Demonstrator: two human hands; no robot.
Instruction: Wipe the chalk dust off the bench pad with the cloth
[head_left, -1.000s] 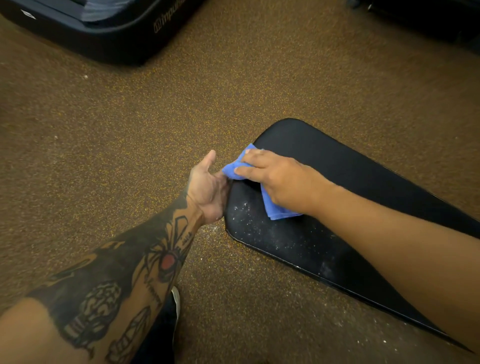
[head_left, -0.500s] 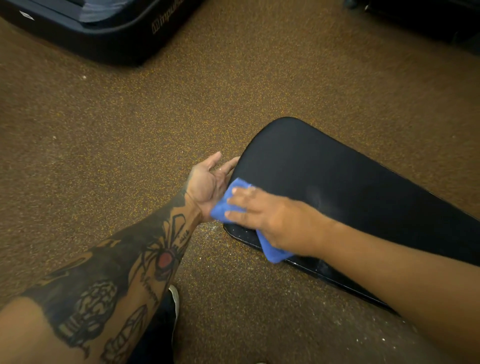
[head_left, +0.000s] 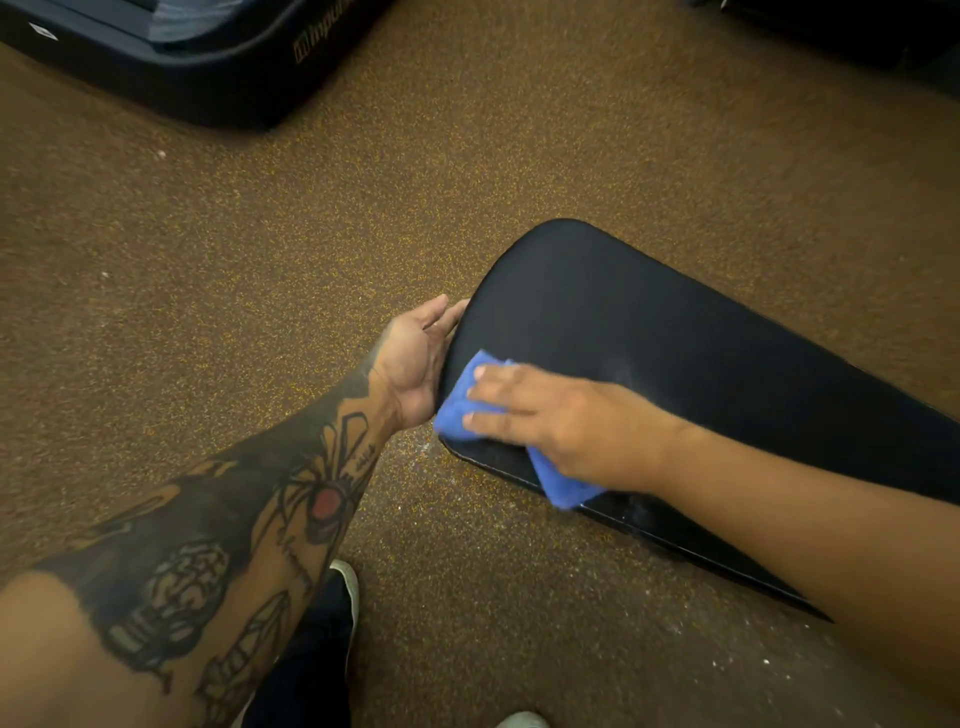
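Observation:
A long black bench pad (head_left: 675, 332) runs from the middle of the view to the lower right. My right hand (head_left: 550, 421) lies flat on a folded blue cloth (head_left: 462, 400) and presses it onto the pad's near-left corner. The cloth's other end (head_left: 563, 486) sticks out under my wrist at the pad's front edge. My left hand (head_left: 415, 358) is cupped, palm up, against the pad's left end just beside the cloth, and holds nothing I can see. A faint pale smear (head_left: 631, 374) remains on the pad beyond my right hand.
Brown speckled floor (head_left: 260, 260) surrounds the pad, with white chalk specks (head_left: 415, 441) beside its corner and at the lower right. A dark machine base (head_left: 197, 57) sits at the top left. My shoe (head_left: 345, 587) shows below my left forearm.
My right hand swept the cloth down the pad's left end to its near corner, then slid slightly back inward. The chalk specks on that corner are gone. My left hand stayed cupped at the edge.

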